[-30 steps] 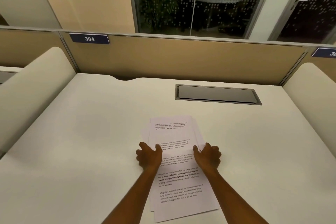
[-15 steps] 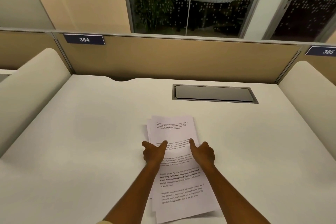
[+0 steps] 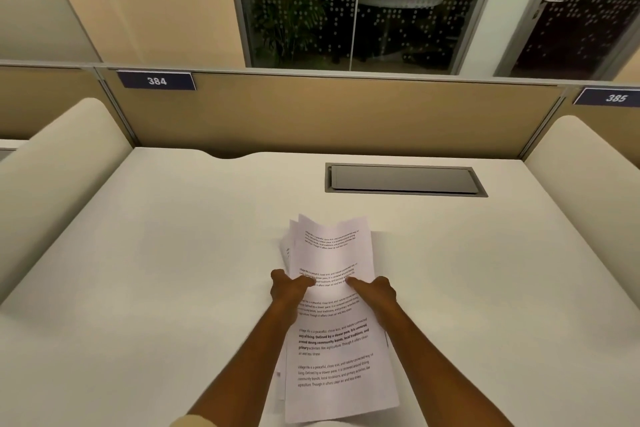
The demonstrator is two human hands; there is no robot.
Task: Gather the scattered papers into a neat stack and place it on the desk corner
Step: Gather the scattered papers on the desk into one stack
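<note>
A pile of white printed papers point(image 3: 332, 350) lies lengthwise in front of me on the white desk point(image 3: 173, 270), its sheets roughly aligned with a few edges fanned out at the left. The far end of the pile curls up off the desk. My left hand point(image 3: 287, 289) grips the pile's left edge, thumb on top. My right hand point(image 3: 375, 291) grips the right edge, thumb pointing inward over the text. Both hands squeeze the pile between them at mid-length.
A grey cable hatch point(image 3: 405, 179) is set into the desk at the back right. A tan partition point(image 3: 329, 118) with the tag 384 point(image 3: 156, 80) closes the back. Cream side dividers point(image 3: 59, 180) stand at left and right point(image 3: 588, 184).
My hands have drawn closer together and closed on the pile's sides. The sheets have pulled into a narrower bundle, and its far end has lifted and curled.
</note>
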